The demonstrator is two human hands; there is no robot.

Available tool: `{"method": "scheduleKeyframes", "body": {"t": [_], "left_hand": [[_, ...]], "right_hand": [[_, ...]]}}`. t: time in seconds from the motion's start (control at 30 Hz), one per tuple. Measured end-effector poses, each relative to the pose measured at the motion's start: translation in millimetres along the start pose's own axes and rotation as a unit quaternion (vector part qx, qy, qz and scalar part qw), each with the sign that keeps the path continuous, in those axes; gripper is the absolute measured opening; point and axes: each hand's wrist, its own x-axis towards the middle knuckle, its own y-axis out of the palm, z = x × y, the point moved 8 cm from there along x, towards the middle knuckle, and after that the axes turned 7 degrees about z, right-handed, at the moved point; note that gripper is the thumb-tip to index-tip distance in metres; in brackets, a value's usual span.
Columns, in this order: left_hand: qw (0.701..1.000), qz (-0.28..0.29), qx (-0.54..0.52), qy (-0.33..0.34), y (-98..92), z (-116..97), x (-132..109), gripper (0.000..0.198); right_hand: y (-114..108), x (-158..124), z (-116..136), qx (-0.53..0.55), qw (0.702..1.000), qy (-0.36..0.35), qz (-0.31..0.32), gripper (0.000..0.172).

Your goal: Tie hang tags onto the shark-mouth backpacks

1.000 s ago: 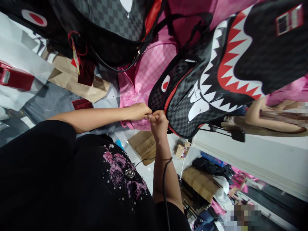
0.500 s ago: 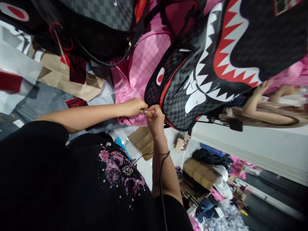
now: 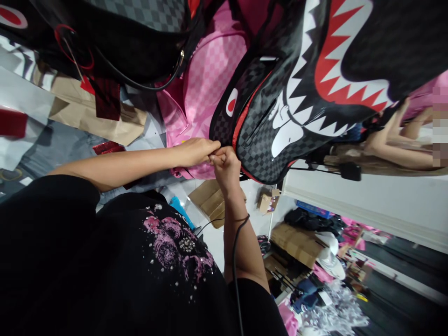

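Note:
A black and grey checkered backpack with a printed shark mouth and red-lined pockets is before me at the upper right. My left hand reaches in from the left, its fingers pinched together at the backpack's edge, by the small pocket with the eye print. Against its fingertips, my right hand is closed in a pinch too. What lies between the fingers is too small and hidden to make out. Behind my hands is a pink checkered backpack, partly covered by the black one.
Another black checkered bag with a red tag is at the upper left. Brown paper lies beside it. Cardboard is on the floor below my hands. A person's arm shows at right. Boxes and clothes fill the lower right.
The view has shifted slightly, so the bags at the left sit a little higher and further left. My hands stay pinched together at the same place on the backpack.

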Motion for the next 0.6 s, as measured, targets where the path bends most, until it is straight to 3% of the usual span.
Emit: {"method": "scheduleKeyframes", "body": {"t": [0.17, 0.37, 0.47, 0.6], "left_hand": [[0.995, -0.012, -0.093, 0.037, -1.1, 4.7, -3.6, 0.016], [0.999, -0.029, -0.024, -0.004, -3.3, 4.8, -1.2, 0.018], [0.995, -0.039, -0.094, 0.001, -6.9, 6.0, -1.4, 0.028], [0.974, -0.052, -0.216, 0.040, -10.4, 12.6, -2.3, 0.024]], "right_hand": [[-0.1, -0.8, -1.0, -0.016, 1.000, 0.005, -0.002, 0.009], [-2.9, -1.3, 0.6, -0.033, 0.999, -0.006, -0.019, 0.009], [-4.7, -2.6, -4.0, -0.016, 1.000, -0.001, -0.026, 0.008], [-7.2, -5.1, -4.3, 0.029, 0.998, -0.036, -0.033, 0.010]]}}
